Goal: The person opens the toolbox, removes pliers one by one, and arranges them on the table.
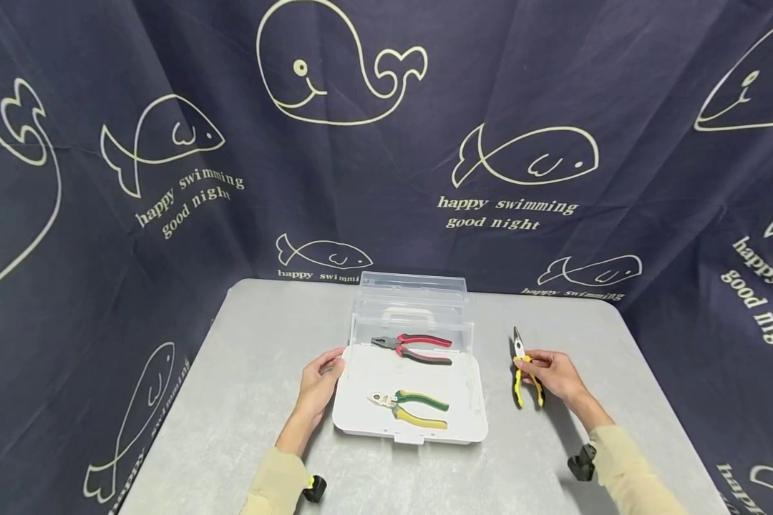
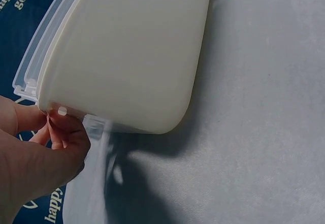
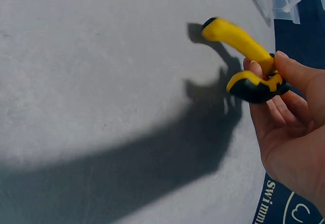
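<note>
A white plastic toolbox [image 1: 419, 383] with its clear lid [image 1: 412, 286] raised stands mid-table. Inside lie red-and-black pliers [image 1: 419, 348] toward the back and green-and-yellow pliers [image 1: 419, 411] toward the front. My left hand [image 1: 320, 383] pinches the box's left rim between thumb and fingers; the left wrist view shows this hand [image 2: 45, 148] at the rim close up. To the right of the box, my right hand [image 1: 554, 373] holds yellow-and-black long-nose pliers [image 1: 519, 350] near their pivot, jaws pointing away. In the right wrist view their handles [image 3: 244, 43] are spread, above a shadow on the table.
The grey table [image 1: 264, 322] has rounded far corners. Behind it and along the sides hangs a dark blue curtain [image 1: 386, 179] with white fish and whale drawings. A black wrist camera [image 1: 582, 463] sits on the right sleeve, another [image 1: 314, 489] on the left.
</note>
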